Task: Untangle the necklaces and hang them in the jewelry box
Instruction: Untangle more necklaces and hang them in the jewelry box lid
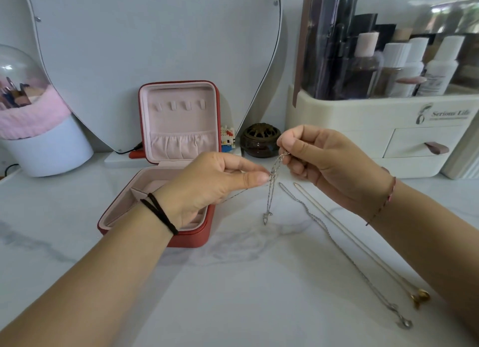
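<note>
I am holding one thin silver necklace (pixel 269 199) up above the worktop (pixel 233 282), just right of the open jewelry box (pixel 178 118). My left grip (pixel 207 186) is pinching the chain between thumb and forefinger at a small knot, and my right grip (pixel 324 160) is pinching its upper end, fingers curled round it. The pendant is dangling below, just clear of the marble.

Two other necklaces, a silver one (pixel 329 234) and a gold one (pixel 357 240), are lying straight and apart from each other on the worktop to my right, so they look untangled already. The hooks (pixel 178 105) in the box lid are holding nothing. By my reckoning I am finishing the untangling, and all the hanging is left to do.
</note>
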`<state>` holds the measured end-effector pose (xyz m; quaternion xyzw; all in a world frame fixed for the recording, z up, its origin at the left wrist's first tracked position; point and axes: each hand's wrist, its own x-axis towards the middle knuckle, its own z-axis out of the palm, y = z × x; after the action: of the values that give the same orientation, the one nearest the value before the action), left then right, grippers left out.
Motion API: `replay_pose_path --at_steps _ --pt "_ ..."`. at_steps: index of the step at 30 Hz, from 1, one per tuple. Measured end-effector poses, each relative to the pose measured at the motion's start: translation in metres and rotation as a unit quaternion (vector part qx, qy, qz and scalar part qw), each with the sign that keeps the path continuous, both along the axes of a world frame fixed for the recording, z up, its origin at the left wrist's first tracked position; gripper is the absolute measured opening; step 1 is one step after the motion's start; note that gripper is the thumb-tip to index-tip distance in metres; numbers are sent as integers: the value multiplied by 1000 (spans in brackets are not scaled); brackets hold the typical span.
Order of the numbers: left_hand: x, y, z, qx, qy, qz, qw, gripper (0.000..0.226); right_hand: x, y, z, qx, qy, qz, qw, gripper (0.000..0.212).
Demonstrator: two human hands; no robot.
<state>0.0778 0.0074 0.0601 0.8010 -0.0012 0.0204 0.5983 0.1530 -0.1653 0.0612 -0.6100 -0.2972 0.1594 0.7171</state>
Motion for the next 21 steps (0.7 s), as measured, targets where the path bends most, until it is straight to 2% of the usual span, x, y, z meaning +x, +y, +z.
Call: replay_pose_path --at_steps 5,9,14,19,21 --pt "1 -7 -4 4 -10 -14 1000 33 -2 1 -1 -6 -9 6 1000 14" --pt "0 -13 -4 13 -15 4 1000 19 -2 1 -1 -13 -10 11 1000 14" --pt "0 -11 -5 -5 -31 1 1000 22 -1 0 -2 -14 -11 17 1000 13" --pt "2 -12 -6 -20 -50 20 998 5 -1 0 -3 -33 -18 14 999 12" --pt "6 -7 -8 -40 -51 38 997 10 0 0 -3 -50 -24 2 998 9"
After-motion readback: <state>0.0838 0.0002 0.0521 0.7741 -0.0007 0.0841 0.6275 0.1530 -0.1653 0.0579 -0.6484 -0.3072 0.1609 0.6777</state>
